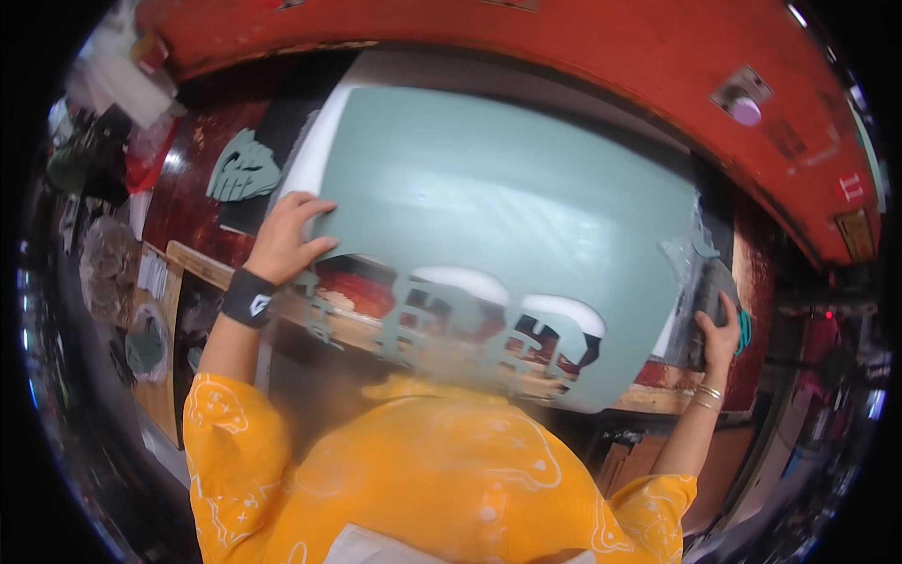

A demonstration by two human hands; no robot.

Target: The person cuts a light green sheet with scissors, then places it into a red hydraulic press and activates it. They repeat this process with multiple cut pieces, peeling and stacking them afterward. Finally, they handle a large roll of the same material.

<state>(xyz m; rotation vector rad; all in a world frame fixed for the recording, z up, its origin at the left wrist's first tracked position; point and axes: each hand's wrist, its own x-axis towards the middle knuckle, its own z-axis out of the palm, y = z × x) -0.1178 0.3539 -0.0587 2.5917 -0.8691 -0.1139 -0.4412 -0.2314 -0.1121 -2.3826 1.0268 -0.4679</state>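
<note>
A large pale green sheet (498, 179) with a row of cut-out openings along its near edge spans the work surface. That near edge hangs over the table's front, close to my body. My left hand (285, 235), with a black band on the wrist, grips the sheet's left edge, thumb and forefinger showing on top. At the right, my right hand (719, 334) has its thumb and fingers around the edge of a dark grey rounded block (722, 285), beyond the sheet's right edge. The underside of its grip is hidden. Teal loops (744, 333) show beside this hand.
A cut green piece with slits (242, 167) lies on the dark red table (193, 202) at the left. White sheet material (308, 169) shows beneath the green sheet. A red machine beam (564, 42) crosses the far side. Clear plastic bags (105, 258) sit at far left.
</note>
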